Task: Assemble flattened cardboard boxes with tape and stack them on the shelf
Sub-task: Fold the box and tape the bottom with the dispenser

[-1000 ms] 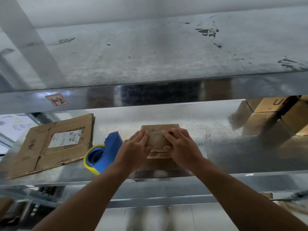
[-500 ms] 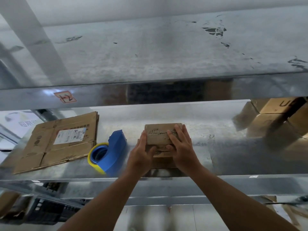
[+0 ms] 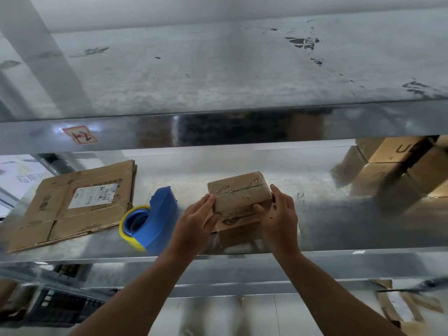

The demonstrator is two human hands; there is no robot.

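A small assembled cardboard box [image 3: 238,192] with clear tape over its top seam is tilted, held just above the shiny metal shelf [image 3: 327,221]. My left hand [image 3: 194,224] grips its left side and my right hand [image 3: 278,217] grips its right side, thumb on the front face. Left of my left hand a blue tape dispenser [image 3: 155,214] with a yellow roll lies on the shelf. Further left lies a stack of flattened cardboard boxes [image 3: 72,204], the top one with a white label.
Several assembled brown boxes [image 3: 397,163] are stacked at the right end of the shelf. An upper metal shelf [image 3: 218,69] with a red-marked sticker on its front lip overhangs the work area. Lower shelves and cardboard scraps show below.
Both hands shifted from pressing on top of the box to gripping its sides. The box has risen and tilted, its top now facing me more.
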